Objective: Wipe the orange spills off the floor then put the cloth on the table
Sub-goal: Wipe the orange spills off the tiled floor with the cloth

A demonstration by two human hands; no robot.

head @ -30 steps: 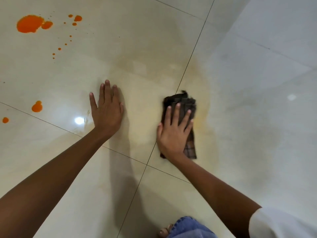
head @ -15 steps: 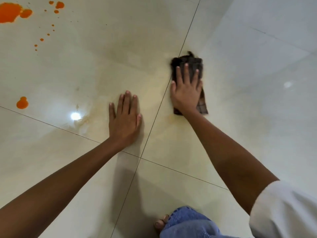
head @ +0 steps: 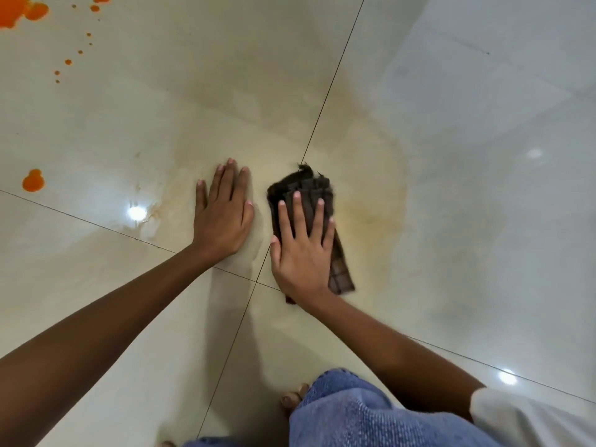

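A dark brown checked cloth [head: 306, 191], folded, lies on the pale tiled floor with my right hand [head: 301, 250] pressed flat on top of it, fingers spread. My left hand [head: 222, 217] rests flat on the floor just left of the cloth, holding nothing. A large orange spill [head: 13, 12] sits at the top left corner, with a trail of small orange drops [head: 68, 62] below it. A separate orange blob [head: 33, 181] lies at the far left. A faint yellowish smear [head: 374, 201] surrounds the cloth.
Glossy cream floor tiles [head: 483, 221] with dark grout lines fill the view, with bright light reflections. My blue-jeaned knee [head: 348, 411] and bare toes [head: 295, 396] are at the bottom centre. No table is in view.
My right hand pushed the cloth away across the tile, then pulled it back toward me. My left hand stayed planted on the floor. The view shifted, so the spills sit farther to the top left.
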